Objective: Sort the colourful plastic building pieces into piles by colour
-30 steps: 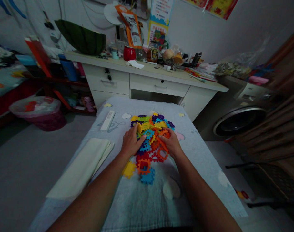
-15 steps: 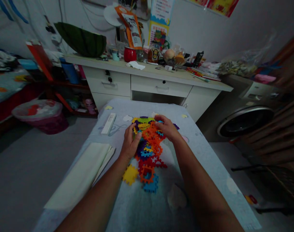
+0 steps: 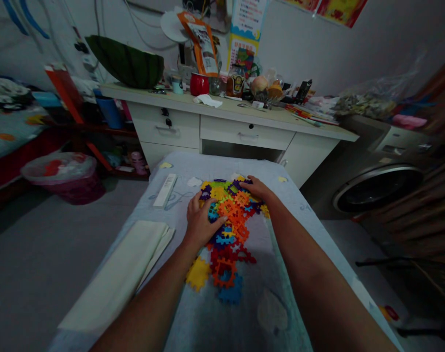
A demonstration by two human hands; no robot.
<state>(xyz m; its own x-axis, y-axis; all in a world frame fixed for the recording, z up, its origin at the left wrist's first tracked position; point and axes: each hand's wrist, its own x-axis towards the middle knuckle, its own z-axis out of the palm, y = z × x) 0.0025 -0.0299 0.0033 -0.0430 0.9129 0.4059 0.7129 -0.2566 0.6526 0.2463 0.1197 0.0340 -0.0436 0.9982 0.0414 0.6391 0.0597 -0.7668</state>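
A heap of flat interlocking plastic puzzle blocks [image 3: 229, 215], orange, blue, yellow, purple and green, lies on a table covered by a light blue cloth [image 3: 215, 313]. My left hand [image 3: 201, 222] rests palm down on the heap's left side, fingers spread over the blocks. My right hand [image 3: 255, 188] reaches to the far side of the heap, its fingers laid flat on the purple and orange pieces there. A yellow block [image 3: 198, 274], an orange one [image 3: 224, 274] and a blue one [image 3: 230, 293] lie loose at the near end.
A folded cream cloth [image 3: 119, 274] lies at the table's left, with a white remote [image 3: 164, 190] beyond it. A cluttered white desk [image 3: 225, 122] stands behind, a washing machine [image 3: 376, 186] at the right, a pink bin [image 3: 63, 176] on the floor at the left.
My right hand went from the heap's near right side to its far edge, spreading orange pieces. My left hand stayed on the left side and flattened onto the blocks.
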